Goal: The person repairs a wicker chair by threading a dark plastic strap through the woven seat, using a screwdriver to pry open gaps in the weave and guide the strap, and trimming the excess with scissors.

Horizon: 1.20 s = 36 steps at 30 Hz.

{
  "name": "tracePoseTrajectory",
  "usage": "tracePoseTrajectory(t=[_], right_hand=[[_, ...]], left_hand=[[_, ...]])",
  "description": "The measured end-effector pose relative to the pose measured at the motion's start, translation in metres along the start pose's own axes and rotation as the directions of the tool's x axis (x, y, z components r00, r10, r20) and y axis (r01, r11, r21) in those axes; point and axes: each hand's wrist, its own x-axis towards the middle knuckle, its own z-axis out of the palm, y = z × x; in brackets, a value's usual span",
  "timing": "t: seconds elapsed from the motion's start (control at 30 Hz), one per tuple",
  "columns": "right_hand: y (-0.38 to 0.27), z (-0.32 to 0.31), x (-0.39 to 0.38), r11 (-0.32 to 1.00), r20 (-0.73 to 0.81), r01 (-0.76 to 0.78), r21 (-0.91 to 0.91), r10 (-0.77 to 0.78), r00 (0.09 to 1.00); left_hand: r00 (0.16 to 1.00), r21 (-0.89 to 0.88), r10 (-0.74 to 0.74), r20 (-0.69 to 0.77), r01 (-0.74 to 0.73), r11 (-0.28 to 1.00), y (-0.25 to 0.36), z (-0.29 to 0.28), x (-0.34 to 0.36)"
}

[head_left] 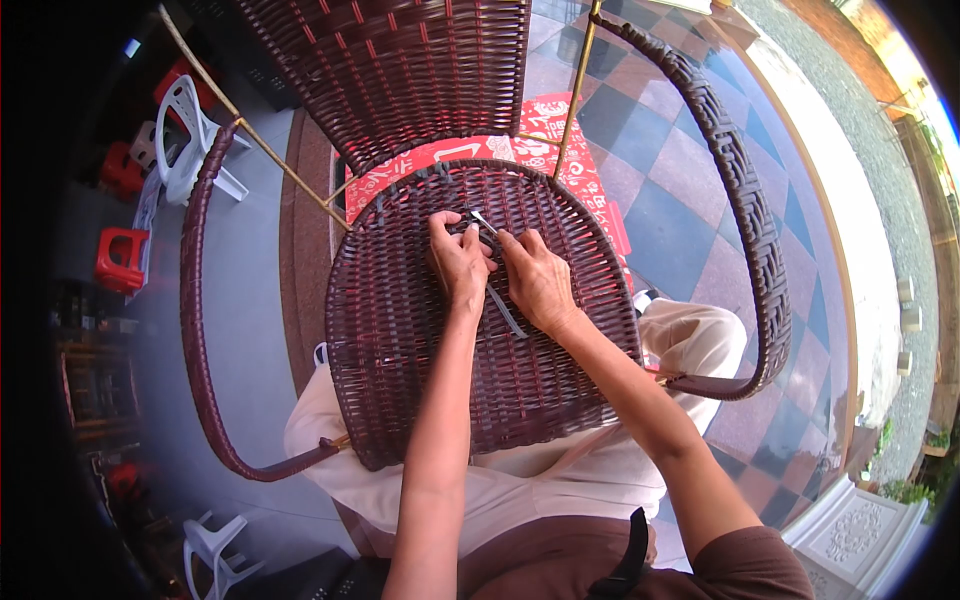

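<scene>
From my remote post I saw the dark brown wicker seat lying directly under both grips, its weave spreading out around them on every side. The right grip was pinched closed, thumb and fingers together on a slim metal tool, whose bright tip pointed away to the upper left, just beside the other hand's fingertips. The left grip had its fingers bent over the weave close by; I could not tell whether they had hold of anything. A loose grey strip trailed over the seat from between the grips, toward the wearer. Beyond the grips rose the woven backrest, with a red printed sheet showing beneath it. A braided armrest curved well to the right of the grips, and a plainer wrapped armrest to the left. Nearer the wearer than the grips, I made out pale trousers at the seat's front edge. Farther off, checkered floor tiles lay to the right, while a white plastic chair and a red stool stood to the left.
</scene>
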Motion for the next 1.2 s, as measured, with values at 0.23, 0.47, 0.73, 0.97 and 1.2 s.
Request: tracePoseTrajectory(t=[0.23,0.47,0.73,0.97,1.2], right_hand=[[-0.019,-0.025,0.01,0.99,0.006,-0.144,-0.001,0.144,0.99],[-0.009,-0.025,0.032,0.997,0.097,-0.056,-0.055,0.061,0.993],[-0.008,-0.022,0.048,0.994,0.198,-0.036,-0.103,0.056,0.979],[-0.007,-0.008,0.016,0.998,0.058,-0.059,-0.016,0.059,0.997],[-0.003,0.003,0.009,1.0,-0.015,-0.028,0.011,0.028,1.0]], left_hand=[[0.999,-0.061,0.002,0.054,0.001,0.998,-0.001,-0.005,0.001],[0.998,-0.043,-0.046,0.05,0.048,0.998,0.003,-0.005,0.0],[0.997,-0.044,-0.069,0.039,0.071,0.997,-0.001,-0.005,0.002],[0.998,-0.01,-0.021,0.051,0.021,1.0,-0.004,-0.005,-0.001],[0.997,-0.023,0.079,0.026,-0.078,0.997,-0.01,-0.002,-0.004]])
